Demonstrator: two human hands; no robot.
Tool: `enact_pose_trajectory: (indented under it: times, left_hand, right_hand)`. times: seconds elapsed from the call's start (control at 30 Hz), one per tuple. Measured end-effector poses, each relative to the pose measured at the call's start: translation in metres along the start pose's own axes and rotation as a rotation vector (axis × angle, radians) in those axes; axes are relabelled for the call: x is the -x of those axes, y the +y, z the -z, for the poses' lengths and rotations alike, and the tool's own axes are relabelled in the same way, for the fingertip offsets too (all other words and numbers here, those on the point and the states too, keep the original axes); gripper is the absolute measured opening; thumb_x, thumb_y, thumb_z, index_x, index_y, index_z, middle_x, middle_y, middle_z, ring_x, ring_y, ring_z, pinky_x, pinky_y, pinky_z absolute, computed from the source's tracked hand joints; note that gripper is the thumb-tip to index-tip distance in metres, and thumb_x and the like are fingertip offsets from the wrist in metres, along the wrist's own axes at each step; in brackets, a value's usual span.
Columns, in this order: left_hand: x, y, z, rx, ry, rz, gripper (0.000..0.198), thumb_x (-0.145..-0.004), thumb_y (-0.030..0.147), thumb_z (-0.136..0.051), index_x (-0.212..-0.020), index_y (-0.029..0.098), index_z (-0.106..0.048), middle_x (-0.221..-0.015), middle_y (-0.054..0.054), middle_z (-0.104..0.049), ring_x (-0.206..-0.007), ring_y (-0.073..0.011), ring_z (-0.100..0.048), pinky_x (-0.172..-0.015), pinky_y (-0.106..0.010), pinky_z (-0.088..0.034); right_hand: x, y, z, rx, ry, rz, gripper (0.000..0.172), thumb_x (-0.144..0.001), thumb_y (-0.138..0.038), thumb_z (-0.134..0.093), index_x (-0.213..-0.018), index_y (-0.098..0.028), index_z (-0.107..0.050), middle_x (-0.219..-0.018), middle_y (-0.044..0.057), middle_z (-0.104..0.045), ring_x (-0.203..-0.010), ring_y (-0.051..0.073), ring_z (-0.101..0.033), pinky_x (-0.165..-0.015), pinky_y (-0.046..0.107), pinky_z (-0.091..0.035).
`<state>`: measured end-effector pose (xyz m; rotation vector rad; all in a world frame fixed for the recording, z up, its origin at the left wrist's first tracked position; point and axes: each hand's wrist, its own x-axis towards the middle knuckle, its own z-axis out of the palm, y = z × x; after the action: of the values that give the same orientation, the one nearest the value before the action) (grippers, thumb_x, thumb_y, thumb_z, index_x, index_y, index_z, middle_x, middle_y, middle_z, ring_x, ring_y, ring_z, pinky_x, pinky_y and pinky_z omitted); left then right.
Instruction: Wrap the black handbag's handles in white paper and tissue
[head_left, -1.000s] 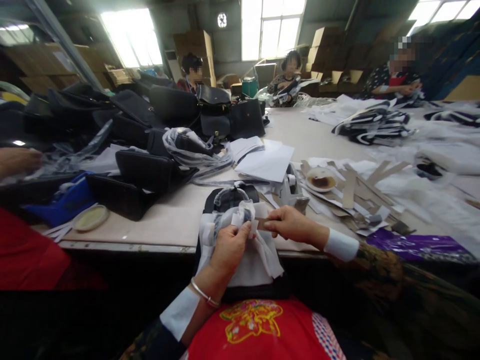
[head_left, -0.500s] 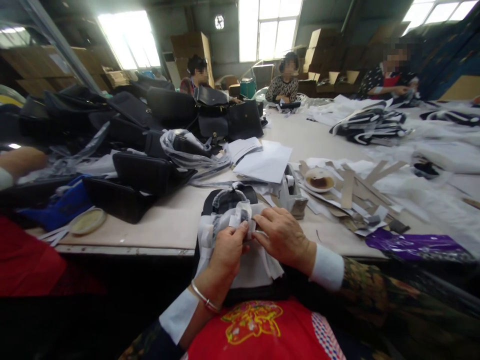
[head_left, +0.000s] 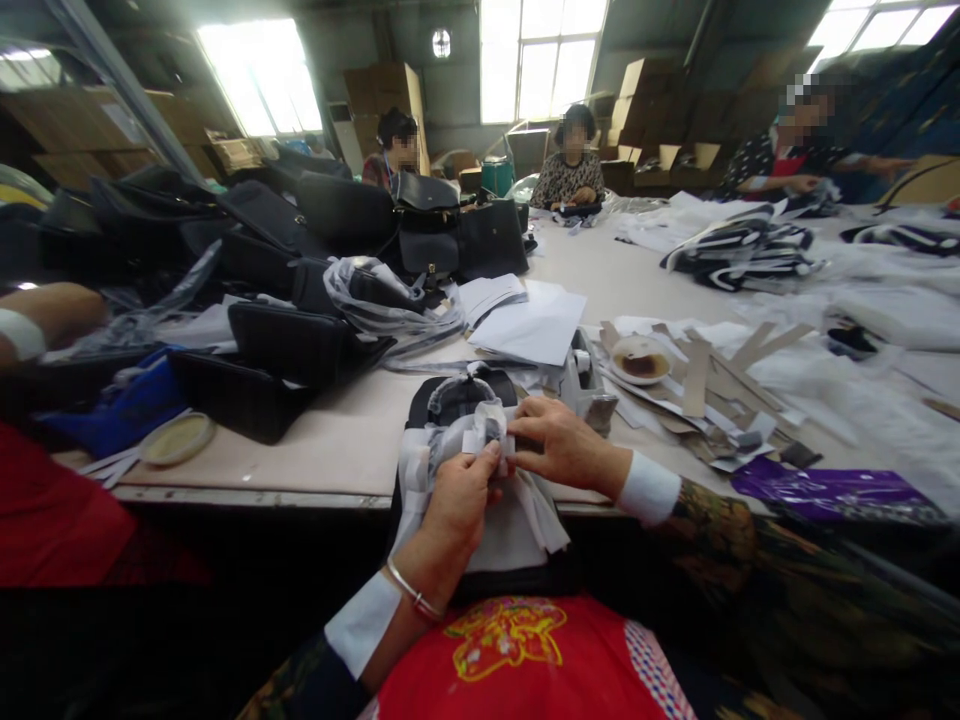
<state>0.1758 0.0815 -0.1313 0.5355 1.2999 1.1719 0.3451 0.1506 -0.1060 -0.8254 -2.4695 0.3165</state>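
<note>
A black bag (head_left: 452,398) leans over the table's front edge toward my lap, with white wrapping paper (head_left: 517,540) and wrapped straps lying on it. Clear plastic sleeving covers its top handle. My left hand (head_left: 459,500) pinches a strap wrapped in white paper (head_left: 491,425), thumb on top. Close on the right, my right hand (head_left: 562,445) has its fingers closed on the same wrapping at its right side. The fingertips partly hide what lies between them.
Black bags (head_left: 341,215) are heaped at the left. White sheets (head_left: 529,320), a tape dispenser (head_left: 589,385), a brown-stained dish (head_left: 640,360) and cardboard strips (head_left: 697,375) lie ahead. A round lid (head_left: 177,440) sits near the left edge. Co-workers sit across the table; another's arm (head_left: 52,318) reaches in at left.
My right hand has shifted slightly up, its fingers drawn closer at the wrapped strap. My left hand keeps its pinch. The co-worker at far right has stretched an arm outward.
</note>
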Motion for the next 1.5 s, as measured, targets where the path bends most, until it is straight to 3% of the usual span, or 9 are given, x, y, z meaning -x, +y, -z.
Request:
enact_pose_trajectory:
  times: [0.13, 0.23, 0.4, 0.53, 0.67, 0.93, 1.17, 1.4, 1.5]
  left_hand:
    - [-0.004, 0.002, 0.001, 0.047, 0.020, 0.000, 0.026, -0.078, 0.037, -0.081, -0.079, 0.013, -0.071, -0.081, -0.008, -0.073, -0.071, -0.0178, -0.069, -0.047, -0.019, -0.051]
    - [-0.006, 0.003, 0.001, 0.062, 0.038, -0.004, 0.024, -0.079, 0.034, -0.081, -0.079, 0.013, -0.071, -0.082, -0.009, -0.073, -0.074, -0.0190, -0.071, -0.048, -0.019, -0.054]
    - [-0.008, 0.001, -0.004, 0.059, 0.028, -0.056, 0.028, -0.077, 0.037, -0.082, -0.076, 0.011, -0.071, -0.077, -0.008, -0.073, -0.070, -0.0180, -0.071, -0.052, -0.021, -0.055]
    - [-0.010, -0.001, -0.006, 0.024, 0.021, -0.100, 0.030, -0.075, 0.040, -0.081, -0.073, 0.012, -0.071, -0.073, -0.007, -0.073, -0.068, -0.0181, -0.071, -0.055, -0.022, -0.054]
    - [-0.014, -0.002, -0.001, 0.006, 0.040, -0.139, 0.037, -0.069, 0.048, -0.083, -0.070, 0.013, -0.070, -0.073, -0.007, -0.072, -0.071, -0.0200, -0.070, -0.056, -0.024, -0.054]
    - [-0.009, -0.015, -0.005, -0.288, -0.016, -0.257, 0.039, -0.083, 0.051, -0.064, -0.079, 0.014, -0.073, -0.088, -0.011, -0.072, -0.077, -0.0224, -0.068, -0.065, -0.031, -0.054]
    - [0.006, -0.028, -0.004, -0.516, -0.089, -0.334, 0.029, -0.085, 0.039, -0.055, -0.067, 0.017, -0.063, -0.088, -0.009, -0.064, -0.080, -0.0215, -0.061, -0.073, -0.034, -0.049]
    - [0.018, -0.020, 0.011, -0.585, -0.174, -0.407, 0.035, -0.094, 0.034, -0.043, -0.089, 0.017, -0.073, -0.109, -0.015, -0.066, -0.102, -0.0262, -0.061, -0.094, -0.040, -0.048]
    - [0.018, -0.019, 0.019, -0.604, -0.260, -0.434, 0.038, -0.095, 0.034, -0.040, -0.078, 0.020, -0.070, -0.101, -0.012, -0.069, -0.102, -0.0267, -0.061, -0.095, -0.039, -0.047]
  right_hand:
    - [0.032, -0.006, 0.017, 0.111, 0.105, 0.124, 0.025, -0.096, -0.026, -0.062, -0.118, -0.016, -0.068, -0.105, 0.013, -0.067, -0.095, 0.025, -0.060, -0.085, 0.040, -0.046]
    - [0.065, -0.017, 0.021, 0.088, -0.034, 0.160, 0.026, -0.101, -0.016, -0.048, -0.117, -0.017, -0.068, -0.098, 0.010, -0.070, -0.084, 0.021, -0.062, -0.077, 0.035, -0.046]
    - [0.071, -0.035, 0.000, -0.145, -0.096, -0.451, 0.031, -0.101, -0.037, -0.049, -0.097, -0.016, -0.072, -0.083, 0.007, -0.071, -0.075, 0.018, -0.064, -0.069, 0.029, -0.046]
    - [0.040, -0.039, -0.016, -0.058, -0.286, -0.622, 0.032, -0.084, -0.046, -0.069, -0.078, -0.015, -0.072, -0.070, 0.006, -0.067, -0.065, 0.019, -0.057, -0.057, 0.029, -0.035]
    - [0.040, -0.029, -0.013, -0.371, -0.375, -0.729, 0.023, -0.080, -0.029, -0.065, -0.061, -0.016, -0.061, -0.054, -0.003, -0.052, -0.051, 0.012, -0.044, -0.049, 0.026, -0.027]
    - [0.072, -0.045, 0.010, -0.936, -0.068, -0.481, 0.027, -0.088, -0.042, -0.069, -0.090, -0.016, -0.076, -0.090, 0.004, -0.071, -0.085, 0.020, -0.061, -0.079, 0.029, -0.047]
    - [0.052, -0.059, -0.031, -1.208, 0.142, -0.907, 0.048, -0.079, -0.061, -0.075, -0.085, -0.014, -0.071, -0.070, 0.002, -0.064, -0.060, 0.013, -0.051, -0.055, 0.024, -0.041]
    - [0.042, -0.063, -0.038, -1.135, 0.176, -0.996, 0.056, -0.071, -0.069, -0.077, -0.076, -0.014, -0.065, -0.054, -0.003, -0.053, -0.045, 0.009, -0.041, -0.042, 0.022, -0.034]
    - [0.039, -0.067, -0.034, -1.024, 0.171, -1.001, 0.056, -0.071, -0.070, -0.076, -0.075, -0.015, -0.065, -0.054, -0.002, -0.054, -0.046, 0.011, -0.043, -0.043, 0.023, -0.034]
